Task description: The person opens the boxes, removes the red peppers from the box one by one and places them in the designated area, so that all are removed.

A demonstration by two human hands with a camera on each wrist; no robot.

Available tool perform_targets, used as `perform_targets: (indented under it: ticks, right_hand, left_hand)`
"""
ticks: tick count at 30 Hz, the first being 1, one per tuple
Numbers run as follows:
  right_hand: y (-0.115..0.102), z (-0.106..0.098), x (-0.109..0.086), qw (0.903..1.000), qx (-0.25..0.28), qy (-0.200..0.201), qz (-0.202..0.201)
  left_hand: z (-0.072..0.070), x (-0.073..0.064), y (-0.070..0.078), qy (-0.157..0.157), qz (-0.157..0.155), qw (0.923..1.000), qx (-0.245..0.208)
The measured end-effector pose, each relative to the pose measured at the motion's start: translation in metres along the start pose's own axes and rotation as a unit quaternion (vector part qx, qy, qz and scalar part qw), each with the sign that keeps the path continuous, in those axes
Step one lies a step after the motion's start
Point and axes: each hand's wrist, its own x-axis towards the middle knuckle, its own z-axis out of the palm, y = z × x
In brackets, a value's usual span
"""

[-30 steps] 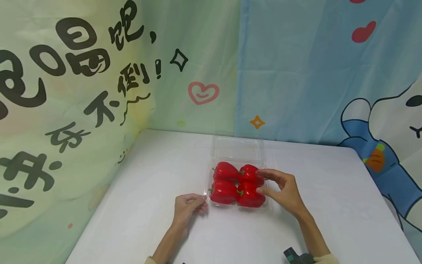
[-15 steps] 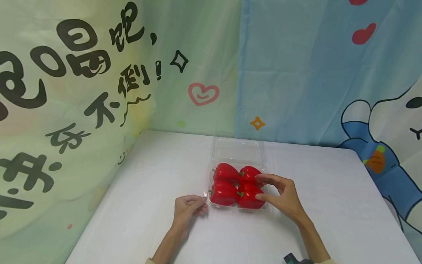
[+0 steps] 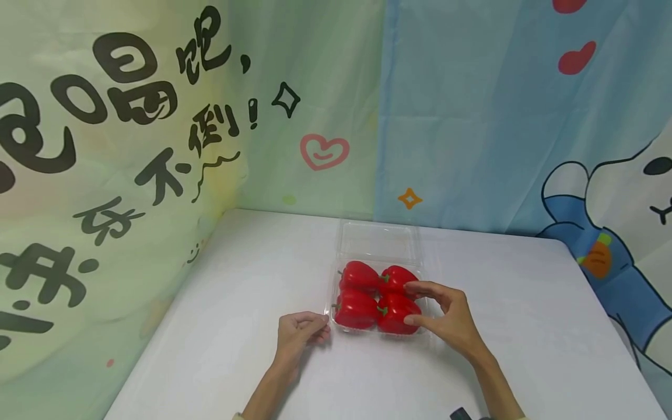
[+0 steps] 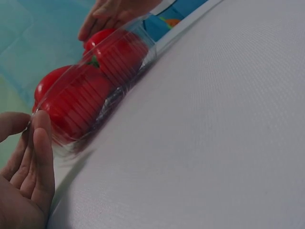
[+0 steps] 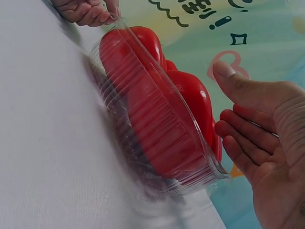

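Observation:
Several red bell peppers (image 3: 357, 309) with green stems lie in two rows in a clear plastic clamshell container (image 3: 334, 279). Its transparent lid (image 3: 379, 240) is folded back behind them on the table. My left hand (image 3: 300, 335) pinches the rim at the near left corner between thumb and fingers; the left wrist view shows this grip from the side. At the right side, my right hand (image 3: 446, 315) spreads over the near right pepper (image 3: 395, 314), thumb and fingers apart. In the right wrist view its loosely bent fingertips (image 5: 221, 125) are right beside the peppers.
The container stands on a white table (image 3: 252, 262) toward its back edge. Behind hangs a printed curtain (image 3: 315, 87) with black lettering, hearts and a cartoon rabbit. A dark device (image 3: 461, 414) shows near the right wrist at the bottom edge.
My right hand has shifted slightly toward me and to the left over the right-hand peppers. My left hand keeps its grip on the container's corner, unmoved.

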Motion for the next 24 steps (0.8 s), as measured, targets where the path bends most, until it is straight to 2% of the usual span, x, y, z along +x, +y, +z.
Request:
perform_targets:
  ticks: [14, 24]
  right_hand:
    - [0.0048, 0.0019, -0.0049, 0.9998, -0.018, 0.002, -0.004]
    - [0.0034, 0.0034, -0.0071, 0.9976, -0.066, 0.007, 0.019]
  left_hand:
    - [0.0006, 0.001, -0.0011, -0.001, 0.0, 1.0, -0.001]
    - [0.0001, 0.0013, -0.0011, 0.004, 0.001, 1.0, -0.002]
